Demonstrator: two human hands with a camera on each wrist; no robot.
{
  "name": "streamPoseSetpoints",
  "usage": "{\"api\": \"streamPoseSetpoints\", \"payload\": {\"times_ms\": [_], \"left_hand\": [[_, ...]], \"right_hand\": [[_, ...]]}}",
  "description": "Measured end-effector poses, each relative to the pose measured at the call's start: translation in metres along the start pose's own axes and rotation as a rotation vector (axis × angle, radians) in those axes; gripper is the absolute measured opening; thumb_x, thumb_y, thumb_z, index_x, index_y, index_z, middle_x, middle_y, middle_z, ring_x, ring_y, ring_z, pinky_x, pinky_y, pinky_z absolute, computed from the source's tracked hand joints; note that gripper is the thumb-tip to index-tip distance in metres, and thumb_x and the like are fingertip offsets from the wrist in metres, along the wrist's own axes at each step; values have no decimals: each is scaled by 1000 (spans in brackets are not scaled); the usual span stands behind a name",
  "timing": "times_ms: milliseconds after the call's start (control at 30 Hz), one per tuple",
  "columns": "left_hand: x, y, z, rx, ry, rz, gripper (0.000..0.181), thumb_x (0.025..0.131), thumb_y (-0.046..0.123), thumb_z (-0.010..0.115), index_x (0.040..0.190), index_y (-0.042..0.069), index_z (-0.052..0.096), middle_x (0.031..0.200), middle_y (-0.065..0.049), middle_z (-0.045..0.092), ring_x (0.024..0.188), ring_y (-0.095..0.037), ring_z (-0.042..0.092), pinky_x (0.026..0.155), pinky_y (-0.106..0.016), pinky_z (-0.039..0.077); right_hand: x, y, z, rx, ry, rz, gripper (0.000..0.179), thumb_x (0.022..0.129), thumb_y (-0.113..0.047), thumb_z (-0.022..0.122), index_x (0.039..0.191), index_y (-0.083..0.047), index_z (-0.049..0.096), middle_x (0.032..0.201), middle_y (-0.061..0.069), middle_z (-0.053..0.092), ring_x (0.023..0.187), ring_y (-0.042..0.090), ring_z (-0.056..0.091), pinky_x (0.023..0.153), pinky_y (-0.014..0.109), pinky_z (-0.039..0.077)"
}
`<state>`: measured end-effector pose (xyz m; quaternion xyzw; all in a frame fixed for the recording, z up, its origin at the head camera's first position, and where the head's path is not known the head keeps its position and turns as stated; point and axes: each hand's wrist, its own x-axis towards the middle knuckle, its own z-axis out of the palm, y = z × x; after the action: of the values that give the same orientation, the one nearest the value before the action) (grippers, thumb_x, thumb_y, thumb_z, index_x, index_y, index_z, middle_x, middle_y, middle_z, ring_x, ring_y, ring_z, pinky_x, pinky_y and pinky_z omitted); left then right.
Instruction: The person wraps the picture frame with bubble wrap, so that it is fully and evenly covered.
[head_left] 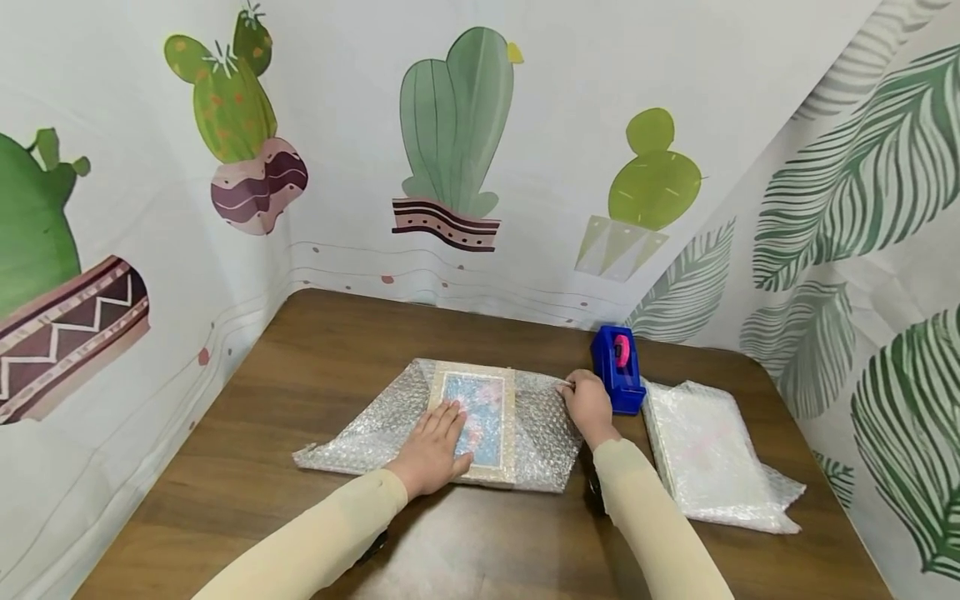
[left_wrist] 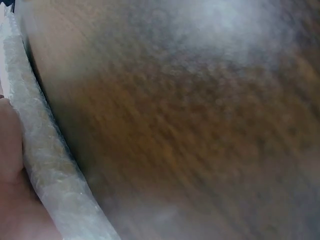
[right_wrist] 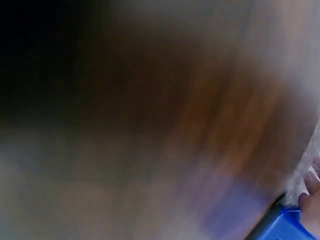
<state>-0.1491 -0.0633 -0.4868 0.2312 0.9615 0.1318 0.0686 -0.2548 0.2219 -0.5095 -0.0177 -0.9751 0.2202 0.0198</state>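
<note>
Tabletop (head_left: 247, 408), brown woodgrain, beneath bubble wrap (head_left: 375, 425), cactus-print walls (head_left: 345, 150) behind

I see a blue dispenser (head_left: 622, 385) — pink tape (head_left: 626, 347) in it, beige frame (head_left: 510, 433) with blue-and-pink picture (head_left: 489, 421) to its left.

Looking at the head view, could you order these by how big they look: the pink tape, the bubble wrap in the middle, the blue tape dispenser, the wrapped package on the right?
Largest to smallest:
1. bubble wrap
2. wrapped package
3. blue tape dispenser
4. pink tape
</note>
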Motion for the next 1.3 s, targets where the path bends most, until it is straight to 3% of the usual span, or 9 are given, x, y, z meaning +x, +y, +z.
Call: {"api": "streamPoseSetpoints", "payload": {"times_ms": [100,200,400,500,667,800,967,1067,1300], "left_hand": [[0,1,-2,10,-6,-8,67,100,39,52,149,-4,36,160,-22,30,151,-38,25,122,-53,25],[1,0,-3,19,-20,-14,67,101,40,50,150,-3,35,161,-21,29,151,-37,24,123,-51,25],[1,-1,-2,26,-16,-23,68,100,41,50,150,-3,34,161,-21,29,152,-37,24,123,-51,24],[0,-1,-1,30,-19,-23,69,100,42,50,150,-2,34,161,-20,28,151,-37,24,123,-52,24],[-1,1,0,46,-32,-26,68,100,42,48,151,-1,34,162,-19,28,152,-35,24,124,-50,24],[-1,2,0,53,-22,-23,67,100,42,49,150,-1,35,161,-19,30,151,-35,26,123,-49,26],[-1,2,2,37,7,-20,66,99,40,50,151,1,35,160,-19,32,150,-35,27,123,-50,26],[0,2,3,24,13,-17,63,99,39,49,152,6,36,160,-19,32,150,-36,27,122,-53,26],[1,0,5,12,8,-33,59,99,42,47,152,17,39,162,-16,30,152,-34,24,122,-59,21]], "right_hand": [[3,0,-2,-63,25,-75,15,94,-12,63,100,1,63,106,18,65,105,36,61,92,48,51],[6,-3,-8,-122,-19,-124,17,94,-11,62,103,3,61,103,18,63,104,37,58,93,49,50],[10,-11,-25,-22,-242,-62,47,101,-28,41,132,5,55,134,25,54,131,45,44,109,56,41],[12,-12,-27,24,-287,-36,54,105,-36,34,134,5,55,140,26,53,137,46,40,114,58,36],[18,-10,-24,-8,-230,-45,31,100,-28,57,108,-1,70,107,17,71,95,31,65,84,44,54],[23,-9,-23,-82,-270,-31,25,99,-27,60,93,-4,65,81,8,66,69,18,55,62,31,44],[28,-11,-33,-137,-374,-64,35,102,-28,52,73,-9,47,64,1,41,60,16,40,59,29,36],[33,-18,-48,-83,-403,-113,38,103,-22,51,69,-13,36,62,-1,34,57,14,34,58,28,34],[48,-50,-83,42,-498,-213,33,101,-16,52,69,-12,44,69,3,58,57,10,49,57,25,42]]}}
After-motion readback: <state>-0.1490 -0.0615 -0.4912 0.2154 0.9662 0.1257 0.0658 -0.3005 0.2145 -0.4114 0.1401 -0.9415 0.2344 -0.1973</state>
